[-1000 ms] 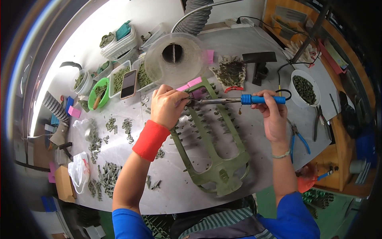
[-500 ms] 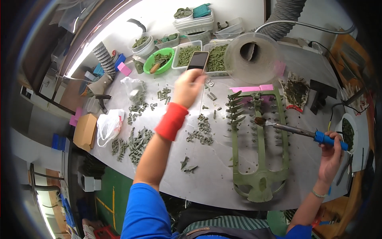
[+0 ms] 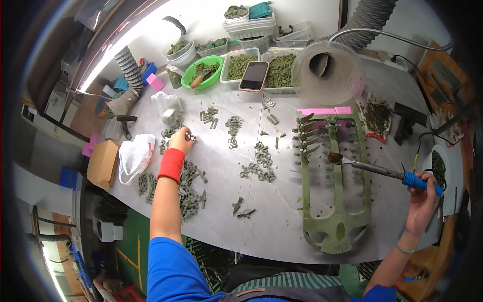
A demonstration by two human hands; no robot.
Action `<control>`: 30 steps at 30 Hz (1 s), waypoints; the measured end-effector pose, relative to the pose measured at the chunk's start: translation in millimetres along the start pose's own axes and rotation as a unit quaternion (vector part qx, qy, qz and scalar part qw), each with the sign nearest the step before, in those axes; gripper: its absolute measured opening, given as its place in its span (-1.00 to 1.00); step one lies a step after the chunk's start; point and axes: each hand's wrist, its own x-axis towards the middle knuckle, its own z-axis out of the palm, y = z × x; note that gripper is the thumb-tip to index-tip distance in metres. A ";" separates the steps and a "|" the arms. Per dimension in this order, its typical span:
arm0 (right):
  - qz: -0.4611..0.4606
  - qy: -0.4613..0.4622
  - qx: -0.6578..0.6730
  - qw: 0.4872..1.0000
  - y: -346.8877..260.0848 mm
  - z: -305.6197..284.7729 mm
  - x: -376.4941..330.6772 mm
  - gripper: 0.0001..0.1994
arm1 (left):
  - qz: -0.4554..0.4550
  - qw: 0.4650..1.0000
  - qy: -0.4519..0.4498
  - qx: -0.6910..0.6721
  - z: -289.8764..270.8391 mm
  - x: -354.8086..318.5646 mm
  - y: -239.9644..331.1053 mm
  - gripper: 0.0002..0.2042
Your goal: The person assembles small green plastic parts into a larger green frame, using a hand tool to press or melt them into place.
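I see the grey surface (image 3: 282, 211) carrying a long green frame (image 3: 336, 201) toward its right edge, strewn green parts (image 3: 191, 186) at its left. My right hand (image 3: 421, 204) has its grip wrapped around a blue-handled soldering iron (image 3: 382, 172), tip over the frame. My left hand (image 3: 181, 140), near the left edge, pinches a small part (image 3: 191, 136) from the pile.

Phone (image 3: 254, 76) – dark screen, across trays; white plastic bag (image 3: 135, 155), cardboard box (image 3: 102, 162) (table's left edge).
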 end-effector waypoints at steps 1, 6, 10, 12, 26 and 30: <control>-0.003 0.013 -0.009 1.000 -1.6 -0.5 -1.1 -0.81 | 0.028 1.000 0.005 0.010 3.8 2.3 -6.8 -0.77; -0.009 -0.002 0.003 1.000 5.1 4.5 -0.3 -0.81 | -0.026 0.932 -0.002 -0.362 0.4 -16.6 -3.2 -0.82; -0.003 0.005 0.016 1.000 -1.6 3.3 -2.2 -0.80 | -0.002 0.891 -0.094 -0.443 -24.0 -46.5 110.4 -0.77; 0.001 0.000 0.031 1.000 -0.6 4.5 -1.3 -0.80 | 0.070 0.895 -0.134 -0.419 -36.0 -57.9 141.3 -0.74; -0.018 -0.010 0.036 0.999 16.8 -0.9 9.2 -0.81 | 0.369 0.884 -0.022 -0.287 8.3 -102.2 333.4 -0.87; -0.020 -0.010 0.041 0.999 28.1 -0.3 12.7 -0.80 | 0.465 0.858 0.104 -0.194 27.8 -90.8 343.6 -0.88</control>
